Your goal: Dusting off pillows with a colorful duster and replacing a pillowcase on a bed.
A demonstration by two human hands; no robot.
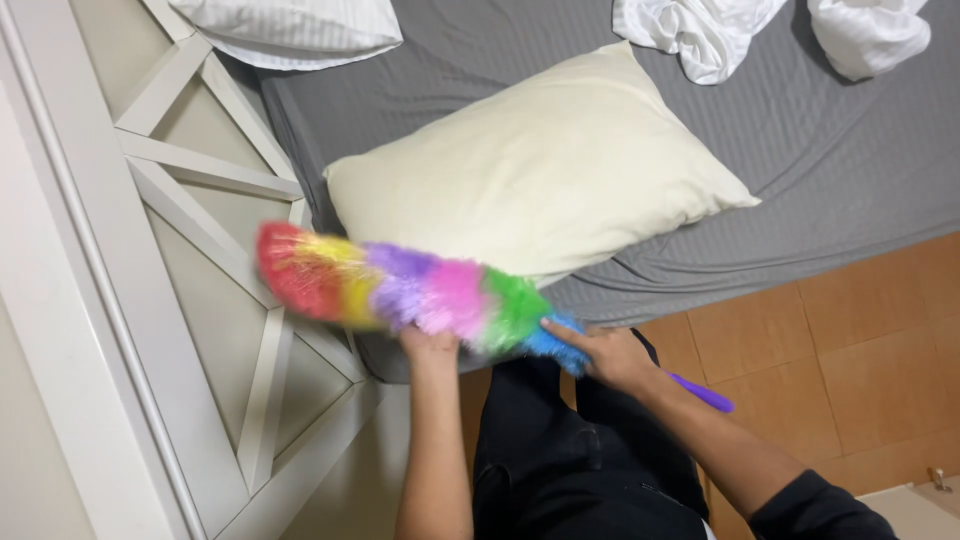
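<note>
A fluffy rainbow-coloured duster (400,288) stretches across the middle of the view, its red end blurred against the white headboard (215,185). My right hand (605,355) grips the duster at its blue end, and the purple handle (700,392) sticks out behind my wrist. My left hand (430,346) touches the underside of the purple and pink fluff. A cream pillow (540,165) lies on the grey bed sheet (820,150) just beyond the duster.
A white striped pillow (290,28) lies at the top left, and crumpled white bedding (770,30) at the top right. Orange floor tiles (860,350) run along the bed's side. My dark trousers (570,450) fill the bottom centre.
</note>
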